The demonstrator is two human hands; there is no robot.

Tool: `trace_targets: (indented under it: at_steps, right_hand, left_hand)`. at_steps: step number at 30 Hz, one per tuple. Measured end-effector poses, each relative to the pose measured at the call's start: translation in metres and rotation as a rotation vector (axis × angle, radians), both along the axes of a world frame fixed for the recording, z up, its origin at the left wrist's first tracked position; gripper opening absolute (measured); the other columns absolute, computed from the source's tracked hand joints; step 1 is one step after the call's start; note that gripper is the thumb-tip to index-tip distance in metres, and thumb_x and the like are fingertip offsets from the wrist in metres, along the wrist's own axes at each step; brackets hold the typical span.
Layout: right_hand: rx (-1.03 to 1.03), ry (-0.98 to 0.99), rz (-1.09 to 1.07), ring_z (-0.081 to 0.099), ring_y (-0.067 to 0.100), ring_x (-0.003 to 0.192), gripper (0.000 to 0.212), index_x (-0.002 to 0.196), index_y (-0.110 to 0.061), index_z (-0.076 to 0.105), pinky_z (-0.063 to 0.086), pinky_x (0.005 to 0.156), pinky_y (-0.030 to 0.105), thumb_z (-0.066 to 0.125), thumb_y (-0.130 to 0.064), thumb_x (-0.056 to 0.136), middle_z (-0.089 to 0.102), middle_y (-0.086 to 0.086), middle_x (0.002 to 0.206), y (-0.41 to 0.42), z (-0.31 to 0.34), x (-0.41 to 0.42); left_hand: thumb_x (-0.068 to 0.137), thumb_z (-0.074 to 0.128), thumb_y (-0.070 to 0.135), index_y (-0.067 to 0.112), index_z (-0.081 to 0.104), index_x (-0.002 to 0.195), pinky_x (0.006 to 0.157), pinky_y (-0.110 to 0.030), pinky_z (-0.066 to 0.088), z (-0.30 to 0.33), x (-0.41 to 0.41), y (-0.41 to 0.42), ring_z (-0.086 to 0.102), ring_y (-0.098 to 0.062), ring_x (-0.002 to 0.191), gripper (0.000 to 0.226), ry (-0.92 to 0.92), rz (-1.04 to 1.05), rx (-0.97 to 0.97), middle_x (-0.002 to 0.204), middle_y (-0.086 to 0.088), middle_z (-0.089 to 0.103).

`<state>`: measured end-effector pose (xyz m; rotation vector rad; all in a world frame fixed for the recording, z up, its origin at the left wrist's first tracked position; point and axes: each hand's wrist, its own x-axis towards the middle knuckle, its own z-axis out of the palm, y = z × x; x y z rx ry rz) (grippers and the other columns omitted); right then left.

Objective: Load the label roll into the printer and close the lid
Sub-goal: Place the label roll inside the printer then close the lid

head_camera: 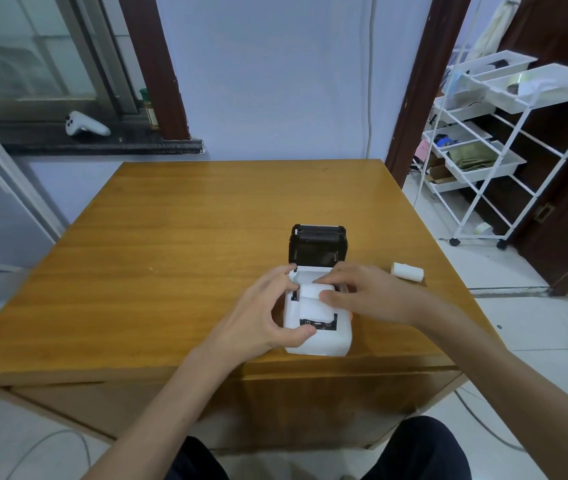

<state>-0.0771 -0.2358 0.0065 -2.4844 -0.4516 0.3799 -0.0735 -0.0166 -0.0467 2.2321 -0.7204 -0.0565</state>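
A small white label printer sits near the front right of the wooden table, its black lid standing open and upright at the back. A white label roll lies in the open bay, with a strip of paper reaching toward the front slot. My left hand grips the printer's left side, thumb on the front panel and fingers at the bay's edge. My right hand pinches the roll from the right, thumb in front and fingers behind.
A second white roll lies on the table to the printer's right. A white wire cart with trays stands at the right beyond the table. A white game controller rests on the dark window ledge at far left.
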Motion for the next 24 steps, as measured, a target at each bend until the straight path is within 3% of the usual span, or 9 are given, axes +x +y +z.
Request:
trace_targets:
  at_steps: [3, 7, 11, 17, 20, 22, 24]
  right_hand:
    - [0.049, -0.003, -0.056, 0.051, 0.003, 0.077, 0.035, 0.132, -0.028, 0.056, 0.038, 0.067, 0.015, 0.053, -0.035, 0.098, 0.056, -0.012, 0.100, 0.001, -0.004, -0.002]
    - [0.132, -0.016, -0.077, 0.055, 0.007, 0.075, 0.019, 0.113, -0.028, 0.058, 0.047, 0.068, 0.025, 0.058, -0.033, 0.095, 0.062, -0.011, 0.105, -0.001, -0.007, -0.002]
    - [0.154, -0.023, -0.094, 0.060, 0.012, 0.076, 0.014, 0.105, -0.025, 0.060, 0.048, 0.067, 0.023, 0.060, -0.032, 0.094, 0.061, -0.016, 0.096, 0.000, -0.007, -0.003]
    - [0.246, -0.035, -0.151, 0.059, 0.017, 0.079, 0.016, 0.103, -0.023, 0.066, 0.051, 0.072, 0.032, 0.061, -0.033, 0.093, 0.065, -0.011, 0.100, -0.001, -0.013, -0.010]
    - [0.321, -0.108, -0.252, 0.056, 0.008, 0.080, 0.014, 0.102, -0.026, 0.070, 0.048, 0.075, 0.021, 0.065, -0.032, 0.090, 0.058, -0.011, 0.109, 0.001, -0.023, -0.016]
    - [0.393, -0.150, -0.303, 0.053, -0.001, 0.075, 0.015, 0.104, -0.026, 0.071, 0.044, 0.069, 0.012, 0.066, -0.030, 0.090, 0.059, -0.011, 0.105, 0.004, -0.028, -0.021]
    - [0.434, -0.196, -0.332, 0.053, -0.002, 0.075, 0.019, 0.109, -0.030, 0.069, 0.044, 0.068, 0.011, 0.065, -0.030, 0.091, 0.062, -0.014, 0.100, 0.007, -0.032, -0.027]
  left_hand:
    - [0.066, 0.064, 0.062, 0.030, 0.051, 0.116, 0.103, -0.041, 0.041, -0.002, 0.001, 0.001, 0.041, -0.010, 0.131, 0.061, 0.012, 0.016, 0.014, 0.149, 0.011, 0.037]
    - [0.067, 0.066, 0.060, 0.036, 0.046, 0.115, 0.103, -0.041, 0.043, -0.002, 0.000, 0.001, 0.044, -0.009, 0.128, 0.057, 0.020, 0.024, 0.004, 0.147, 0.015, 0.036]
    - [0.070, 0.065, 0.057, 0.042, 0.041, 0.123, 0.101, -0.031, 0.041, 0.001, -0.002, 0.000, 0.044, -0.003, 0.124, 0.060, 0.001, -0.014, -0.023, 0.139, 0.022, 0.037]
    - [0.075, 0.056, 0.062, 0.040, 0.048, 0.128, 0.097, -0.026, 0.034, 0.002, -0.004, 0.002, 0.037, -0.005, 0.132, 0.058, -0.013, -0.027, 0.061, 0.156, 0.013, 0.027]
    - [0.075, 0.056, 0.063, 0.039, 0.048, 0.129, 0.097, -0.024, 0.032, 0.003, -0.004, 0.001, 0.036, -0.004, 0.132, 0.059, -0.011, -0.023, 0.061, 0.156, 0.014, 0.027]
    - [0.075, 0.056, 0.062, 0.039, 0.048, 0.129, 0.098, -0.025, 0.032, 0.002, -0.004, 0.001, 0.036, -0.005, 0.132, 0.059, -0.010, -0.019, 0.067, 0.156, 0.014, 0.027]
    - [0.075, 0.055, 0.062, 0.038, 0.048, 0.130, 0.100, -0.027, 0.034, 0.001, -0.004, 0.001, 0.036, -0.007, 0.134, 0.060, -0.004, -0.014, 0.074, 0.157, 0.013, 0.026]
